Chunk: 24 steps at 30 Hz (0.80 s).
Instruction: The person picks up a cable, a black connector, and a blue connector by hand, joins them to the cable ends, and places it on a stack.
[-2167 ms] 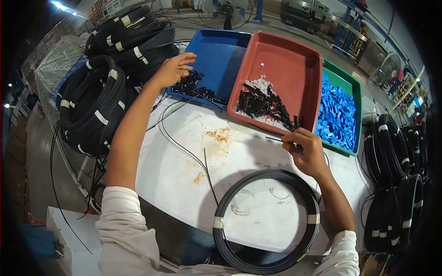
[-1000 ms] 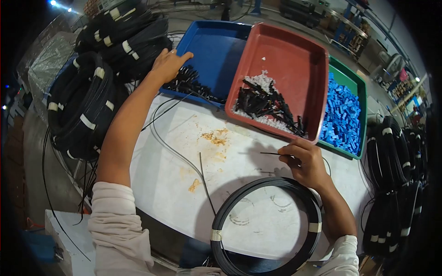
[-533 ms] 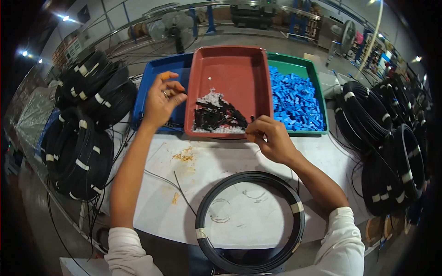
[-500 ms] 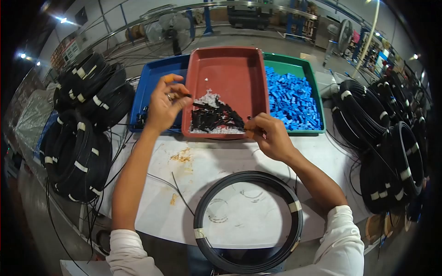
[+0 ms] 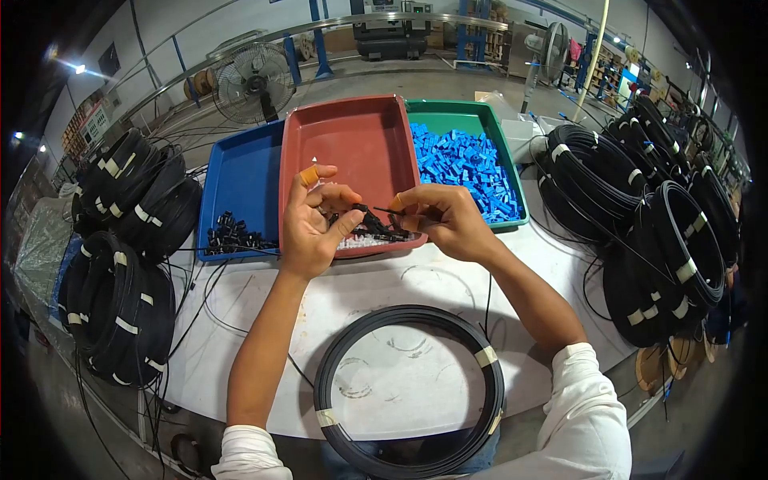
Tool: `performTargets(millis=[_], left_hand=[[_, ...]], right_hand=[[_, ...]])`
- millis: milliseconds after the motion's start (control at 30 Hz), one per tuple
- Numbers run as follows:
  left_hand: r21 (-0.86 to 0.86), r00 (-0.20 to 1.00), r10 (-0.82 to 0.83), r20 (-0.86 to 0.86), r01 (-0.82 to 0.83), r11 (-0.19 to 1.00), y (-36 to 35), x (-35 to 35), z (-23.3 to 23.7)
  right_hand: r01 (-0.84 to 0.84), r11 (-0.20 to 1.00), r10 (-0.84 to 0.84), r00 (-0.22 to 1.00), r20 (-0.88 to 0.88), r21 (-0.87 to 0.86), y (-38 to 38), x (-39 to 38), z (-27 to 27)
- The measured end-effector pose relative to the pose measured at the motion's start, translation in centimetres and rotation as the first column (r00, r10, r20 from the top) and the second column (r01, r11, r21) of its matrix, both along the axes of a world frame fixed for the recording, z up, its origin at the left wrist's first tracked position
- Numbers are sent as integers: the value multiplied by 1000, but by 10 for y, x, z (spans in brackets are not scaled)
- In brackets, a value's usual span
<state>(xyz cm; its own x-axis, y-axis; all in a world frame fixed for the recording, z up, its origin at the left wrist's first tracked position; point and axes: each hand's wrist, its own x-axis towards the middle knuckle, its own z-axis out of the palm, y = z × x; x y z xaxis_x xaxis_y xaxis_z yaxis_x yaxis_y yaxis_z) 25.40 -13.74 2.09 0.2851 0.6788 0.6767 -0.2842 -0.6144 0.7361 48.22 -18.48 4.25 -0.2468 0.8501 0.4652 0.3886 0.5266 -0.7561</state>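
Note:
My left hand [image 5: 312,232] is over the front of the red tray [image 5: 292,136], thumb and forefinger nearly together around a small black plastic piece [image 5: 360,209]; its outline blends with the dark parts behind. Orange tape wraps one of its fingers. To its right, my right hand [image 5: 452,222] pinches a thin black cable [image 5: 386,210], whose tip points at the left fingertips with a small gap. Black parts [image 5: 392,233] and white bits lie in the tray below, partly hidden by my hands. A coil of black cable [image 5: 326,376], bound with pale tape, lies at the table's front edge.
A blue tray [image 5: 240,160] with black parts stands on the left, a green tray [image 5: 456,112] with many blue pieces on the right. Stacked cable coils [image 5: 120,312] flank the left side, and more coils [image 5: 596,172] the right. Loose cables cross the white table [image 5: 264,296].
My left hand has moved right and down, bringing the small black piece close to the cable tip in my right hand. The whole view has shifted, with the trays now further left.

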Motion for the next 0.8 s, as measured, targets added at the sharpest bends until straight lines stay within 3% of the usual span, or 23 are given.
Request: performTargets(millis=[400,467,600,667,733,800], left_hand=[[-44,996,-74,48,76,996,-2,3,-6],[-47,996,-76,51,78,996,-3,2,-7],[-9,998,-45,-44,44,999,-4,0,-6],[9,996,-29,-81,30,1000,-7,1,-6],[99,974,31,-222,-9,995,-13,2,-6],[81,961,59,-270,-38,996,-16,4,-7]], right_hand=[[-52,986,61,997,-51,159,-4,-3,-1],[-24,985,9,996,86,174,-9,-3,7],[-8,975,-28,987,159,220,-12,0,11],[-91,947,19,973,228,308,-10,1,10],[-89,961,31,975,220,261,-12,-1,9],[-89,973,43,976,211,214,-13,-1,8]])
